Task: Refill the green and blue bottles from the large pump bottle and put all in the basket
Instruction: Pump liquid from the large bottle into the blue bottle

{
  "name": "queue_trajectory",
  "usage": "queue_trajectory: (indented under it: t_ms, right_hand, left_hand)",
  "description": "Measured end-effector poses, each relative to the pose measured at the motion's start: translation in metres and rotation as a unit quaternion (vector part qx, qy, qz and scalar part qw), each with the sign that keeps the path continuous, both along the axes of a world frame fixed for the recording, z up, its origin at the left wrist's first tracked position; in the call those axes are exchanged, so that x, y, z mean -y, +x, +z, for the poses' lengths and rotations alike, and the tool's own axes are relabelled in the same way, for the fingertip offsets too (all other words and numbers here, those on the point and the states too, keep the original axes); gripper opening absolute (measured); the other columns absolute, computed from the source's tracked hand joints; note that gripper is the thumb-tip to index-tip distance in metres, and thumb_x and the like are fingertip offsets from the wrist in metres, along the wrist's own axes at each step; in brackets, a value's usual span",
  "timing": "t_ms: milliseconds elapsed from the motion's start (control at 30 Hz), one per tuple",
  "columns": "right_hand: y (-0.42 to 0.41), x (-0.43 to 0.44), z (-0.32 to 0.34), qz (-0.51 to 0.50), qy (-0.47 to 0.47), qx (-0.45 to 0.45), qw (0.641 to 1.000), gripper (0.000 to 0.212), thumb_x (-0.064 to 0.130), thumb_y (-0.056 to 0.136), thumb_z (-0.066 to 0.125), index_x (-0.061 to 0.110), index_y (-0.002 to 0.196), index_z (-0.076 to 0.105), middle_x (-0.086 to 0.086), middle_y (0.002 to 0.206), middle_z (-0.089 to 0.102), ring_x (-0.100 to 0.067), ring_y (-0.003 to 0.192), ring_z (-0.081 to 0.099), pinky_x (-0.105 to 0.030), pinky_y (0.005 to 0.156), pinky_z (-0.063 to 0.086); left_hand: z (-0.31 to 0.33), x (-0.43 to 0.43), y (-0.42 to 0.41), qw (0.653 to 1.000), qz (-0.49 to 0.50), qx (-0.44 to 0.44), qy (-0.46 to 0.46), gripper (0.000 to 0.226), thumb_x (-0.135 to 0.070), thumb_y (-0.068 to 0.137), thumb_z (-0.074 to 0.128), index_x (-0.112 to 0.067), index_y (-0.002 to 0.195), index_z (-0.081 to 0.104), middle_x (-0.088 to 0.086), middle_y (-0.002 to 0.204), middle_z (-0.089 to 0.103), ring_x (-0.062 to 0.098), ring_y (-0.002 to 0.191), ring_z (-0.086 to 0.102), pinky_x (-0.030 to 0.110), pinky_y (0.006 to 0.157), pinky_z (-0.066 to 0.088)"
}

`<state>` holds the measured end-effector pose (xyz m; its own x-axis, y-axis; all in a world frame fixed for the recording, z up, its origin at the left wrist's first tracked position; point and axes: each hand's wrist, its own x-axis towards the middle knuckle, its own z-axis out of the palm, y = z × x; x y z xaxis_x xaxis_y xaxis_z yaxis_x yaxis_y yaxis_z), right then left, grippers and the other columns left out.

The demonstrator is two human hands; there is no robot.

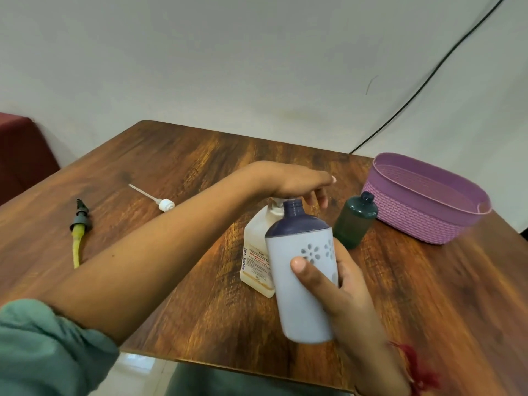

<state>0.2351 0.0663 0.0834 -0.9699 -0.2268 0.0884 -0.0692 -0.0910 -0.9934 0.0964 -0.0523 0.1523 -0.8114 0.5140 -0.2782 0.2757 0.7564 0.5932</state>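
My right hand [340, 284] grips the blue bottle [300, 281], a pale blue body with flower cut-outs and a dark blue uncapped neck, tilted with its mouth up against the pump spout. My left hand [297, 181] lies on top of the pump head of the large white pump bottle [255, 252], fingers extended. The pump head itself is mostly hidden under that hand. The green bottle [354, 221] stands uncapped just right of them on the table. The purple basket [428, 221] sits at the right, with nothing visible inside.
A white pump cap with a tube [160, 201] and a dark nozzle cap with a yellow tube [78, 227] lie on the wooden table [200, 310] at the left. A black cable [428, 78] runs down the wall behind the basket.
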Motion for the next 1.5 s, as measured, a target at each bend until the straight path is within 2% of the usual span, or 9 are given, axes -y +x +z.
queue_trajectory:
  t_ms: [200,333,567,667,733,933,1133,1333,1500]
  right_hand:
    - [0.000,-0.001,0.005,-0.005,0.006,-0.018,1.000,0.051,0.047,0.054,0.075,0.040,0.103,0.062,-0.002,0.097,0.071,-0.024,0.085,0.071,-0.031,0.063,0.056]
    - [0.001,-0.002,0.001,-0.003,0.009,-0.012,1.000,0.048,0.048,0.055,0.075,0.042,0.100,0.063,-0.002,0.097,0.071,-0.023,0.085,0.071,-0.031,0.063,0.057]
    - [0.002,-0.002,0.001,0.001,0.004,-0.006,1.000,0.049,0.047,0.054,0.075,0.041,0.101,0.063,-0.001,0.097,0.072,-0.023,0.086,0.071,-0.029,0.063,0.056]
    - [0.001,-0.002,0.000,0.003,-0.005,-0.004,1.000,0.047,0.045,0.055,0.075,0.040,0.101,0.064,-0.002,0.097,0.072,-0.022,0.085,0.071,-0.028,0.061,0.056]
    - [0.000,-0.002,-0.001,0.003,-0.006,-0.001,1.000,0.053,0.045,0.055,0.075,0.035,0.105,0.062,-0.003,0.098,0.072,-0.023,0.086,0.071,-0.028,0.062,0.056]
    - [-0.001,-0.005,0.002,0.005,-0.014,-0.004,1.000,0.051,0.044,0.054,0.075,0.036,0.103,0.064,-0.003,0.096,0.072,-0.022,0.083,0.071,-0.026,0.061,0.055]
    - [-0.002,-0.006,-0.003,0.005,0.002,0.001,1.000,0.056,0.046,0.056,0.075,0.033,0.108,0.061,-0.002,0.099,0.072,-0.023,0.087,0.071,-0.029,0.064,0.056]
    - [-0.001,-0.009,-0.003,0.010,-0.001,0.005,1.000,0.053,0.047,0.057,0.075,0.036,0.106,0.061,-0.002,0.099,0.071,-0.024,0.087,0.071,-0.030,0.065,0.056]
    - [-0.002,-0.009,-0.006,0.011,0.009,0.009,1.000,0.062,0.046,0.057,0.074,0.028,0.114,0.057,-0.001,0.099,0.071,-0.022,0.089,0.071,-0.028,0.065,0.056]
  left_hand:
    - [0.023,-0.006,0.005,0.997,-0.028,0.007,-0.076,0.063,-0.054,0.099,0.013,-0.019,0.125,0.059,0.005,0.138,0.049,0.020,0.131,0.039,0.042,0.108,0.022]
    - [0.006,-0.003,0.004,1.000,-0.002,0.003,-0.013,0.056,-0.045,0.102,0.018,-0.015,0.112,0.064,0.007,0.123,0.059,0.023,0.120,0.049,0.041,0.109,0.029]
    - [0.021,-0.004,0.007,0.995,-0.044,0.025,-0.080,0.062,-0.054,0.099,0.016,-0.017,0.120,0.061,0.006,0.131,0.055,0.021,0.126,0.045,0.041,0.109,0.024]
    - [0.007,-0.001,0.004,0.999,-0.029,0.029,-0.025,0.058,-0.057,0.093,0.023,-0.019,0.105,0.065,0.006,0.121,0.062,0.023,0.118,0.052,0.044,0.111,0.029]
    - [0.004,-0.001,0.004,0.999,-0.020,0.024,-0.025,0.053,-0.048,0.100,0.020,-0.019,0.101,0.065,0.007,0.116,0.063,0.025,0.114,0.055,0.045,0.108,0.034]
    - [0.023,-0.007,0.005,0.996,-0.032,0.024,-0.081,0.058,-0.048,0.101,0.015,-0.016,0.128,0.056,0.008,0.132,0.054,0.021,0.127,0.043,0.036,0.101,0.027]
    - [0.001,-0.003,0.000,1.000,-0.012,0.016,-0.012,0.054,-0.042,0.102,0.019,-0.013,0.113,0.063,0.008,0.120,0.062,0.025,0.115,0.055,0.046,0.109,0.034]
    - [0.017,-0.004,-0.001,0.997,-0.034,-0.005,-0.067,0.063,-0.051,0.100,0.010,-0.018,0.126,0.056,0.007,0.138,0.049,0.022,0.132,0.041,0.045,0.115,0.023]
    - [-0.002,-0.003,-0.002,1.000,-0.012,0.012,0.002,0.061,-0.045,0.102,0.015,-0.009,0.112,0.064,0.009,0.117,0.063,0.026,0.113,0.056,0.047,0.109,0.033]
